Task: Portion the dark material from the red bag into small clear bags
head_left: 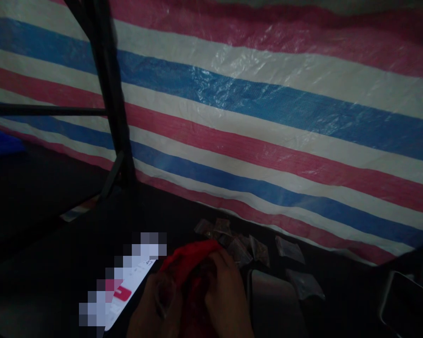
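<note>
Low in the head view, both of my hands are at a bright red bag [193,253] with soft, crumpled sides. My left hand [150,305] is closed at its left edge, and a clear, ring-shaped plastic piece [166,295] shows at those fingers. Curled over the right side of the red bag is my right hand [229,291], with its fingertips partly down inside. Darkness hides the bag's contents. Just beyond lie several small clear packets [239,249] with brownish contents. Two paler clear packets [289,249] [305,284] rest further right.
A lit phone-like screen [127,286], partly pixelated, lies left of my hands. Right of them is a grey flat-topped object [273,300]. A dark-faced device [407,303] sits at the far right. Striped plastic sheeting [250,126] and a dark metal post [109,89] stand behind the black surface.
</note>
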`<state>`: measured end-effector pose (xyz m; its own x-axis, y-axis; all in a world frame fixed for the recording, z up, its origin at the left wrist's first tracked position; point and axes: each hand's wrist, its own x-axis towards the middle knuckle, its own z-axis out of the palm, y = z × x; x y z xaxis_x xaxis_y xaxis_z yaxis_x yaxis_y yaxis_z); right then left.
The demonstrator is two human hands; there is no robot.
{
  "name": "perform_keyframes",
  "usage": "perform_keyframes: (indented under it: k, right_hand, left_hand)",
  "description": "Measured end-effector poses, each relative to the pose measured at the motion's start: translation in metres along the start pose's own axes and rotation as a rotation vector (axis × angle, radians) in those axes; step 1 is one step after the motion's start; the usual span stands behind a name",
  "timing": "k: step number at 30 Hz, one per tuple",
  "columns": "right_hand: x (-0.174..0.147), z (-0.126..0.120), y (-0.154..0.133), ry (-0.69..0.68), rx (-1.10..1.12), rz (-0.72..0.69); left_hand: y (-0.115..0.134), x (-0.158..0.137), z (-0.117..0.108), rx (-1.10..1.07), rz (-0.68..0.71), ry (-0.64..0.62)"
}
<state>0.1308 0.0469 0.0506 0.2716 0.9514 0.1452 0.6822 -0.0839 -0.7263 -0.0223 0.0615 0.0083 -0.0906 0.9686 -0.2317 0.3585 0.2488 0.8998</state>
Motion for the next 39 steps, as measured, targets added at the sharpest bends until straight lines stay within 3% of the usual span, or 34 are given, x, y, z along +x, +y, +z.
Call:
perform_keyframes:
  k: [10,15,21,25,28,34,39]
  right_hand:
    - [-0.001,0.006,0.006,-0.047,-0.115,0.017]
    - [-0.002,0.001,0.004,-0.077,-0.059,0.004]
    - [-0.005,-0.001,0.004,-0.091,0.229,0.025]
    - [-0.004,-0.001,0.002,-0.16,0.549,0.055]
    - [-0.004,-0.007,-0.001,-0.214,0.671,0.053]
    - [-0.011,-0.031,-0.013,-0.246,0.59,0.099]
    - [-0.017,-0.032,-0.029,-0.227,0.419,0.06]
  left_hand:
    - [0.006,0.004,0.0,-0.438,-0.009,0.004]
    - [0.005,0.004,0.004,-0.525,-0.037,0.003]
    - [-0.001,0.009,0.004,-0.451,0.005,0.023]
    - [-0.007,0.012,0.003,-0.345,0.044,-0.002]
    - [-0.011,0.012,0.004,-0.277,0.085,0.021]
    - [-0.007,0.007,0.006,-0.201,0.135,0.01]
    - [-0.004,0.0,0.006,-0.159,0.232,-0.045]
